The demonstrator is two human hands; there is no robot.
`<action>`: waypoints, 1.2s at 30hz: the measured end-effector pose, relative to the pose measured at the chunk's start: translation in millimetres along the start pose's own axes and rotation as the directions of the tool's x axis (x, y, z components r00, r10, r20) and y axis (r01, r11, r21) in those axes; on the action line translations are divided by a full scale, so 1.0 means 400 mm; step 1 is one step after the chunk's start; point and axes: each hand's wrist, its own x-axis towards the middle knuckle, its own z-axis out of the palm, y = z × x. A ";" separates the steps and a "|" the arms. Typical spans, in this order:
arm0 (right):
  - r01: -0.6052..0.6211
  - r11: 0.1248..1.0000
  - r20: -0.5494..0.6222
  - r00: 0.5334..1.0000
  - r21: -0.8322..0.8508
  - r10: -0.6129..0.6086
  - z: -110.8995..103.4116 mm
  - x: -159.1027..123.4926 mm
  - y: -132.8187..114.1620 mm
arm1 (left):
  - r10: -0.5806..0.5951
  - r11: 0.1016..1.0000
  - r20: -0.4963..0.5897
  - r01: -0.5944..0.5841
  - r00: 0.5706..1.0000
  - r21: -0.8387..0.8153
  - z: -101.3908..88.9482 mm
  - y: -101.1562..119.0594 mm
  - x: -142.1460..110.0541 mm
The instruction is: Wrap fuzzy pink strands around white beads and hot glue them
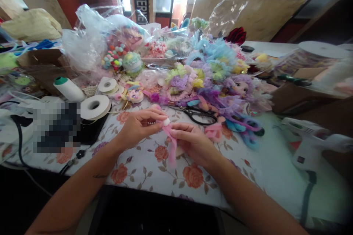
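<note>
A soft pink fabric strip (pixel 172 150) hangs down between my two hands over the flowered tablecloth. Near its top shows a small white piece (pixel 166 121), held by the fingertips of my left hand (pixel 139 126), which is closed in a pinch. A short row of white beads (pixel 151 122) peeks out beside those fingers. My right hand (pixel 193 141) pinches the strip just below the white piece. Just beyond my hands lie black-handled scissors (pixel 202 115). A loose pink piece of fabric (pixel 213 132) rests to the right of my right hand.
White ribbon spools (pixel 95 107) and a thread cone (pixel 68 89) stand at left. Across the back are heaped pastel ruffles (pixel 184 80), a doll head (pixel 241 87) and plastic bags (pixel 85 40). A white glue gun (pixel 306 143) with a cable is at right, near a cardboard box (pixel 289 99).
</note>
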 end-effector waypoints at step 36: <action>0.069 0.974 -0.027 0.997 -0.216 -0.076 -0.004 -0.004 0.007 | -0.105 0.994 -0.162 0.100 0.981 -0.040 -0.004 -0.016 0.004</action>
